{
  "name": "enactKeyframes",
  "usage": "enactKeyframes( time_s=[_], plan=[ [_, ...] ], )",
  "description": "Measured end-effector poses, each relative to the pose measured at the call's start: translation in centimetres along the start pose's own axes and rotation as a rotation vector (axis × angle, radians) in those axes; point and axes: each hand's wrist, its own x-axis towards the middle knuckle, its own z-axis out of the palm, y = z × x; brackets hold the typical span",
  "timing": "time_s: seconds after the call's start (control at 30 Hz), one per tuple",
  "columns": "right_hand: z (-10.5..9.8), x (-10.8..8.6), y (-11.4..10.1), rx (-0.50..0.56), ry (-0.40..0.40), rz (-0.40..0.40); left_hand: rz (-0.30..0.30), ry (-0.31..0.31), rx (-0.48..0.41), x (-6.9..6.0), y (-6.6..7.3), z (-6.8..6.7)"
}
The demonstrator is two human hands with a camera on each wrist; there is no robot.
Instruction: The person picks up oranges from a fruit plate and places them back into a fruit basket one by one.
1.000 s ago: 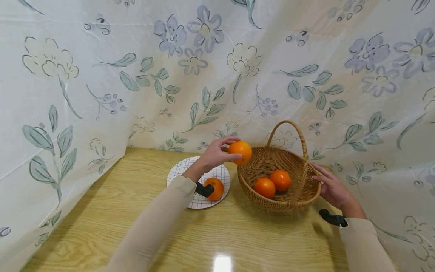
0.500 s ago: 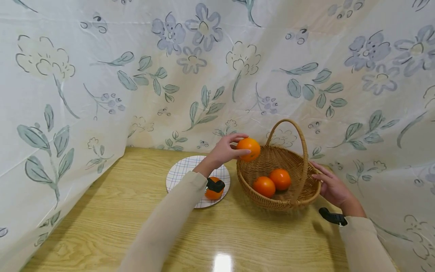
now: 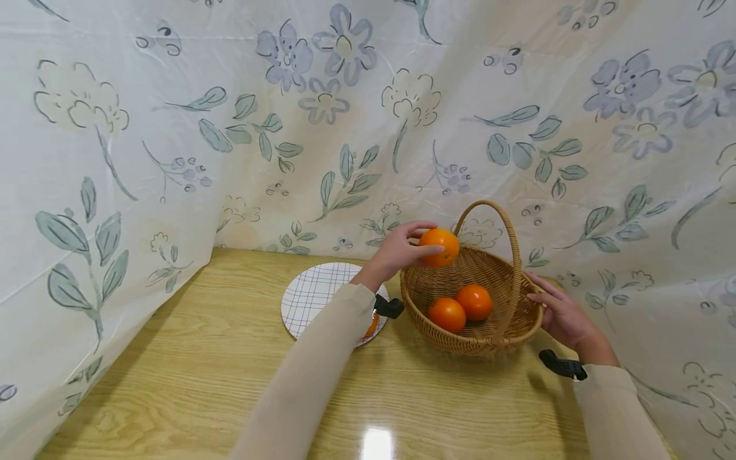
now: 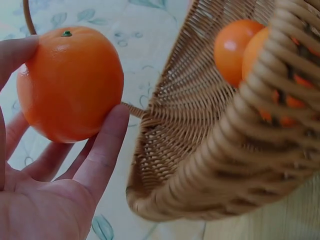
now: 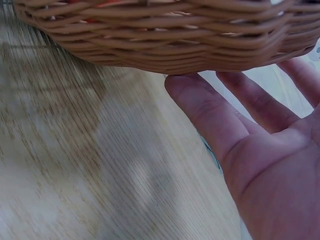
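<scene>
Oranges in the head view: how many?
4: one orange in the left hand, two oranges in the wicker basket, one mostly hidden orange on the checked plate. Others may be hidden.

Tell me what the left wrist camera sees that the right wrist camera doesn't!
Only the left wrist view shows the left hand, which holds a whole orange. Only the right wrist view shows the right hand, its fingers touching the wicker basket. Both show that basket and some of the wooden table.
</scene>
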Motion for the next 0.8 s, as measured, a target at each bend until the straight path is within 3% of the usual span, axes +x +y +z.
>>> enactKeyframes(
  time_s=[0.63, 0.8],
  plan=[
    [0.3, -0.1, -0.2, 0.065, 0.002, -0.014, -0.105, 0.03, 0.103, 1.3, -0.1, 2.7],
    [0.6, -0.3, -0.3, 0.04, 0.012, -0.016, -0.124, 0.009, 0.2, 1.2, 0.5, 3.1]
  ],
)
